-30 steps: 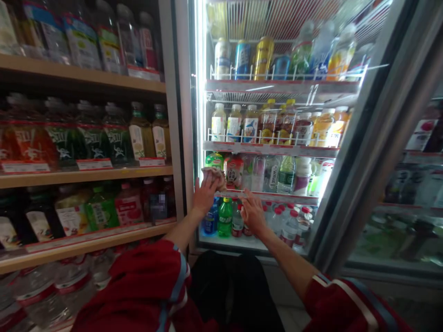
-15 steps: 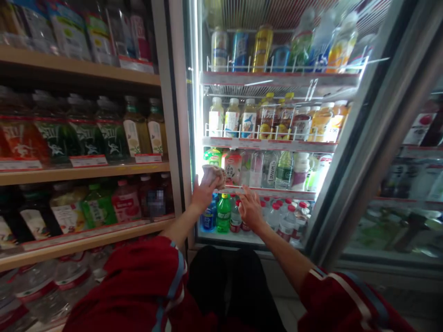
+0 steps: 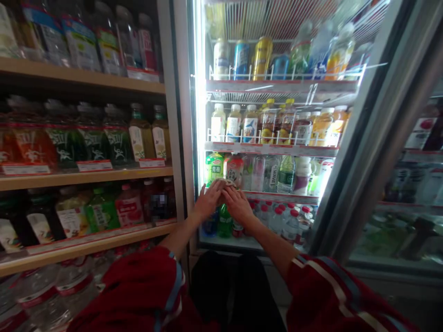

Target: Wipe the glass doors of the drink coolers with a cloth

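Basically, left hand (image 3: pixel 208 204) clamped on cloth (image 3: pixel 229 183) at fridge shelf edge (image 3: pixel 277 197), in front of red-labelled bottle (image 3: pixel 234 167). Right hand (image 3: pixel 238 207) alongside, fingertips at cloth; can't tell its grip.

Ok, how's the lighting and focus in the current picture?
Head view: the vertical light strip glares white, while the wooden shelves at left sit dim; head view again: the clear bottles at lower left look blurred, and the cloth by the left hand and right hand shows little detail.
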A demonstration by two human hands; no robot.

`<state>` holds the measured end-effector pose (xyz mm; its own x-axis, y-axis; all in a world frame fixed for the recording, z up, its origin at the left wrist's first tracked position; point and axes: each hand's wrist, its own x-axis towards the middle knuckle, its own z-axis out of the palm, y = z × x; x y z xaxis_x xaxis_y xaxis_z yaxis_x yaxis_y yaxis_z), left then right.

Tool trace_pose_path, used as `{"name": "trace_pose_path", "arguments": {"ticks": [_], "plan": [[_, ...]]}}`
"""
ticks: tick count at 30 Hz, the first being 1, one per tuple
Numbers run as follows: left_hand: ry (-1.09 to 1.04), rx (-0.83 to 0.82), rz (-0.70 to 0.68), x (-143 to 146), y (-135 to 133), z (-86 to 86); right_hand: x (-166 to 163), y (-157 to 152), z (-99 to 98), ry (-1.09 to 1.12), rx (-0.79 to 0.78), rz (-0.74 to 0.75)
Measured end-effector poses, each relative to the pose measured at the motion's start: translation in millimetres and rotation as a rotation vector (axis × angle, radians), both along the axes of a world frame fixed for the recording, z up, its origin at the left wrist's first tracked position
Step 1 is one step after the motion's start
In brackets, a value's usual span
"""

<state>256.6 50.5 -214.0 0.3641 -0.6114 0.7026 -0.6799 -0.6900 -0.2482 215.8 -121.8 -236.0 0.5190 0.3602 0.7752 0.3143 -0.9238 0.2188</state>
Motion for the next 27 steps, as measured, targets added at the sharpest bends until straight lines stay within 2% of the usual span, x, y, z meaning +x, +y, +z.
{"name": "trace_pose_path", "arguments": {"ticks": [4,10,17,19,24,27], "plan": [[0.041,-0.111,0.088,0,15,-9.1,4,6,6.2,-0.061,-0.054,-0.011],[0.078,-0.123,0.155,-10,16,-18.1,17,10,24.2,-0.1,-0.134,0.058],[0.105,-0.173,0.19,-17,9,-14.7,1,-11,-6.2,-0.065,-0.248,0.031],[0.108,-0.174,0.196,-20,6,-12.8,-1,-18,-2.6,-0.085,-0.211,-0.013],[0.112,-0.129,0.175,-32,-9,-4.4,-3,-32,25.4,-0.165,0.033,-0.149],[0.102,-0.117,0.159,-36,-18,-1.4,-8,-42,23.4,-0.162,-0.03,-0.136]]}}
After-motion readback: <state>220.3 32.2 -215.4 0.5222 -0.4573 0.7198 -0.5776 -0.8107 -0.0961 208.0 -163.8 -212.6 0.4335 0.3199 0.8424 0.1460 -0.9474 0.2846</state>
